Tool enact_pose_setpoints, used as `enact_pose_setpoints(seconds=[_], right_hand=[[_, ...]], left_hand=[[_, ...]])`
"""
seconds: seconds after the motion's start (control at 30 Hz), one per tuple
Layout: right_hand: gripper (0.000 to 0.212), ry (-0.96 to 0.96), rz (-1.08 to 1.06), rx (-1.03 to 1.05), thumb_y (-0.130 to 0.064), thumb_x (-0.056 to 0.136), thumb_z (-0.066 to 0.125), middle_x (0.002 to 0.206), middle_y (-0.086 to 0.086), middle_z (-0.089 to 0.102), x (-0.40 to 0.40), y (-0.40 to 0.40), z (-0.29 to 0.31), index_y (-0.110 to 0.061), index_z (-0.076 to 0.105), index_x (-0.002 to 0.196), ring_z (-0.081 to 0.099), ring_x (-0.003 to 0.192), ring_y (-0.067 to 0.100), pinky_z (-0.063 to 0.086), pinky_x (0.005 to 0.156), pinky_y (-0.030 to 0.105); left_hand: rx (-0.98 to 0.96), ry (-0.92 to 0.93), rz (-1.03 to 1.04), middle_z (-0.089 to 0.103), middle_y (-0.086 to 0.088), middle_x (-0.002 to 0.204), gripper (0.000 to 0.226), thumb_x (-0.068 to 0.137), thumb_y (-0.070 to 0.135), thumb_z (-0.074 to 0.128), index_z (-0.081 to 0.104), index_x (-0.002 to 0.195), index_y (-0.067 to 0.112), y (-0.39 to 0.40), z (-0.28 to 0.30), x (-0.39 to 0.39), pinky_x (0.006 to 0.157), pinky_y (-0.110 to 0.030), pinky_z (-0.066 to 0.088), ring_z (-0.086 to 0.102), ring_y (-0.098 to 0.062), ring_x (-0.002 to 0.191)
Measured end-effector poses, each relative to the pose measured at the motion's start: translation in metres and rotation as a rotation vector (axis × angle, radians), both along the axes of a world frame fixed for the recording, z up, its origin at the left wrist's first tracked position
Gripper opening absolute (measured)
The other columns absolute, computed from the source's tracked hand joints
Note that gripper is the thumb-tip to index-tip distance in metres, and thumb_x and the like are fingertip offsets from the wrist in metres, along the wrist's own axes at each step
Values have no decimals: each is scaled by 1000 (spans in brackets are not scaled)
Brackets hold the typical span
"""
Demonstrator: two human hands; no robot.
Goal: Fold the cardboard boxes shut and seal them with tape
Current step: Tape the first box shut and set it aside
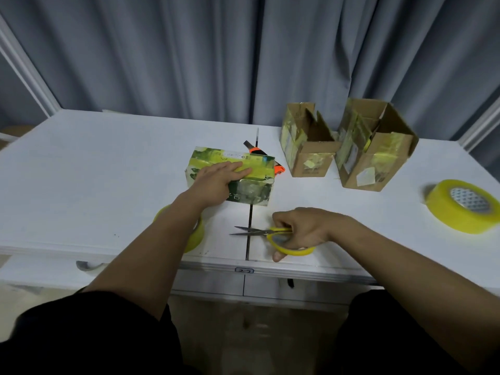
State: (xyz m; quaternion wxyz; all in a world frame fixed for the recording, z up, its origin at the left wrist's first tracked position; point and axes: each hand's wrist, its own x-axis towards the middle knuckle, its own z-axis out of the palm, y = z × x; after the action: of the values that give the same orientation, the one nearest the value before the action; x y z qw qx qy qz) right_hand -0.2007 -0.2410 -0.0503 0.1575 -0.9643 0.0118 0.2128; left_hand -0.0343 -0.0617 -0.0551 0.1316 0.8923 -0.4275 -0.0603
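A closed green printed box with yellow tape along its top lies in the middle of the white table. My left hand rests flat on top of the box, fingers straight. My right hand grips yellow-handled scissors near the front edge, blades slightly apart and pointing left. A yellow tape roll lies under my left forearm, partly hidden. A second yellow tape roll lies at the far right.
Two open brown cardboard boxes with old tape scraps stand at the back right, flaps up. An orange-and-black utility knife lies behind the green box. Grey curtains hang behind the table. A dark seam runs across the tabletop.
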Motion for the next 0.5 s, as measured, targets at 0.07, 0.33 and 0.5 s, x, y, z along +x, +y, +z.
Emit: enact_pose_setpoints(seconds=[0.07, 0.33, 0.5], right_hand=[[62, -88, -26, 32, -75, 58, 68, 67, -7, 51, -3, -7, -10, -24, 42, 81, 48, 64, 17, 35, 57, 32], [58, -291, 36, -280, -59, 74, 68, 103, 4, 54, 5, -38, -11, -16, 55, 111, 48, 98, 25, 36, 79, 31], [28, -304, 30, -263, -38, 80, 61, 110, 1, 54, 17, -30, 3, -20, 67, 101, 47, 106, 23, 43, 85, 33]], left_hand=[[-11, 4, 8, 20, 16, 156, 86, 80, -12, 31, 27, 143, 47, 0, 0, 1, 115, -40, 13, 15, -16, 144], [-92, 77, 17, 23, 15, 154, 80, 84, -13, 31, 32, 142, 43, -1, -3, 0, 116, -42, 13, 18, -14, 143], [-196, 135, 57, 31, 19, 150, 71, 91, -9, 33, 37, 140, 42, 1, -5, -1, 117, -40, 11, 22, -9, 141]])
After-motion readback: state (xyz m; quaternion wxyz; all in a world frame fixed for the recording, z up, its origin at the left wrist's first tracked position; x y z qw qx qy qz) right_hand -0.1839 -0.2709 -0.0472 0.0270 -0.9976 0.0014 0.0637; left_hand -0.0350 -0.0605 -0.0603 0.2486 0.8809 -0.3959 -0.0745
